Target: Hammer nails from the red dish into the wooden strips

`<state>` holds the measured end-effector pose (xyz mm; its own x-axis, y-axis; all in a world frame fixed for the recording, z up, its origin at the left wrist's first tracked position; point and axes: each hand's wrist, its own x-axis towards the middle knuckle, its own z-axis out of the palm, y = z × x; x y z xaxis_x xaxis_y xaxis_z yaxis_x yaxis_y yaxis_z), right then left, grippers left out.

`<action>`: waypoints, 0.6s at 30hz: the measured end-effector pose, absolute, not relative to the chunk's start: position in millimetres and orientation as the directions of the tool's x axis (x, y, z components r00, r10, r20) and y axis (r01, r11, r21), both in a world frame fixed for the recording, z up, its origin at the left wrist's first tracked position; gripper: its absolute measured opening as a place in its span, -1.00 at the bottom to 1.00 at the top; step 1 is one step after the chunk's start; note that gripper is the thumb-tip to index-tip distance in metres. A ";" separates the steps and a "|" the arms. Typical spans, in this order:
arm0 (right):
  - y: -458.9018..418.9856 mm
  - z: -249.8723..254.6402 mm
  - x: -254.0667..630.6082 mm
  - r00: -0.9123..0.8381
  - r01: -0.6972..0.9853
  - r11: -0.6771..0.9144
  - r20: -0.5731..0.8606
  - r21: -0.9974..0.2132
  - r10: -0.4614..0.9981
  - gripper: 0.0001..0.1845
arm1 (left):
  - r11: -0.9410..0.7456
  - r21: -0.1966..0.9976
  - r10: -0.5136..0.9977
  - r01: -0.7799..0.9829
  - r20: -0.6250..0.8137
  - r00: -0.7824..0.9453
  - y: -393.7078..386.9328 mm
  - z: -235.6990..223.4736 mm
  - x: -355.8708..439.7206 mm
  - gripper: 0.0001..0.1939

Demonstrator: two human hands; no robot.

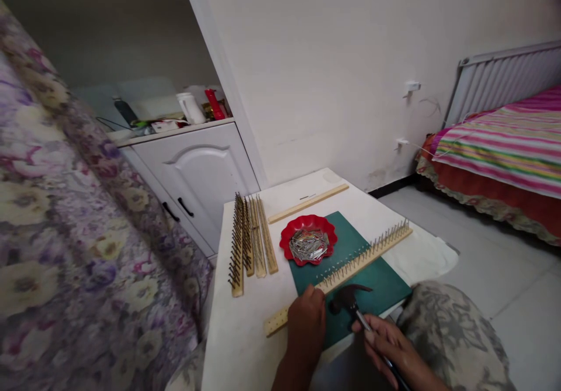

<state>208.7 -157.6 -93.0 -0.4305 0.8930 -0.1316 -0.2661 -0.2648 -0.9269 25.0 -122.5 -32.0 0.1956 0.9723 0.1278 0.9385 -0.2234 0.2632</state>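
A long wooden strip set with rows of upright nails lies slantwise across a green mat. My left hand is closed over its near part, fingers curled on the wood; whether a nail is between the fingertips is hidden. To the left of that hand, the strip's end shows small holes. My right hand grips the handle of a claw hammer, its dark head just above the mat, beside the strip and apart from the nails. Loose nails fill a red scalloped dish behind my left hand.
Nail-studded wooden strips and several others lie at the table's left. A plain wooden strip lies along the back of the white table. A floral curtain hangs at left; a bed stands at right.
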 end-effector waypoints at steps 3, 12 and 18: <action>-158.3 -93.0 209.0 -0.415 -0.266 -0.259 -0.132 -0.929 0.900 -0.47 | -0.241 0.278 0.969 0.930 0.127 0.213 -125.3 -33.9 30.5 -0.78; -161.1 -89.4 209.0 -0.412 -0.275 -0.247 -0.119 -0.929 0.903 -0.52 | -0.184 0.314 0.983 0.931 0.068 0.171 -133.7 -26.7 19.4 -0.79; -163.2 -84.0 208.0 -0.412 -0.280 -0.249 -0.118 -0.927 0.904 -0.51 | -0.227 0.350 0.973 0.909 0.035 0.229 -138.6 -25.2 23.0 -0.81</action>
